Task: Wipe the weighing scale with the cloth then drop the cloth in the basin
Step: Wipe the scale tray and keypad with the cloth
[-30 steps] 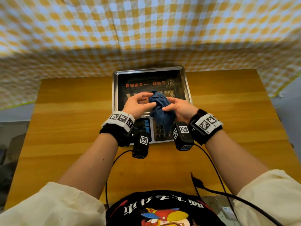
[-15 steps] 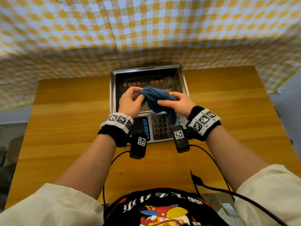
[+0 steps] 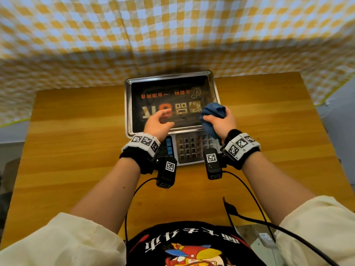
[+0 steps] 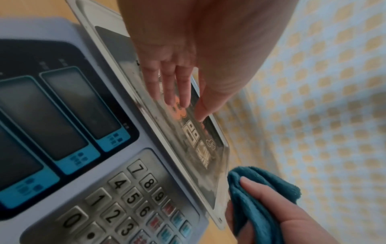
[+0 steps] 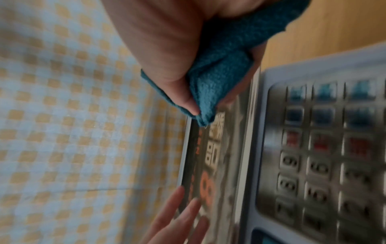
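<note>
Where both hands shared the cloth (image 3: 212, 114) half a second ago, it now sits bunched in the right hand (image 3: 221, 121) alone, fist clenched round it, at the right edge of the weighing scale (image 3: 171, 104) pan. Left hand (image 3: 158, 121): released, fingers spread and relaxed over the pan's front-left area; whether they touch the metal is unclear in the blurred wrist view. Judgement: wiping can begin one-handed. Cloth: blue, towelling texture, crumpled, one tail hanging toward the keypad (image 3: 192, 146). Scale: steel pan with printed film, standing at the table (image 3: 76, 131) rear edge, centre. Basin: not in view.
</note>
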